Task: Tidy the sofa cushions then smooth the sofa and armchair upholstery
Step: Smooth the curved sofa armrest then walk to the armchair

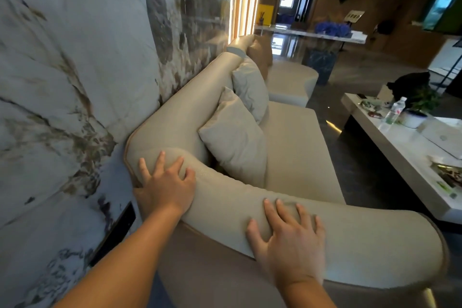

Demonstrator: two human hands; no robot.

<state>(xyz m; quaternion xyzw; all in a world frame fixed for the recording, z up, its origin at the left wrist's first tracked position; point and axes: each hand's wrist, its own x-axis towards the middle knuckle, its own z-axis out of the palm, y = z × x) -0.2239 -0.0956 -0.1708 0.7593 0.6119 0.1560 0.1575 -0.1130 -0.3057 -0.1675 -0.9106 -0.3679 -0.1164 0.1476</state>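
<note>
A long beige sofa (295, 137) runs along the marble wall. Its padded armrest (362, 240) curves across the foreground. My left hand (166, 185) lies flat on the armrest's corner by the wall, fingers spread. My right hand (290, 240) presses flat on the armrest's top further right, fingers apart. Neither holds anything. A beige cushion (237, 142) leans against the backrest just beyond my left hand. A second pale cushion (251, 89) leans behind it, and a tan cushion (260, 54) sits at the far end.
A marble-patterned wall (75, 70) stands close on the left. A white coffee table (400, 147) on the right carries a water bottle (395, 111), a small potted plant (417, 110) and papers. Dark floor runs between sofa and table. A counter with blue flowers (330, 27) stands far back.
</note>
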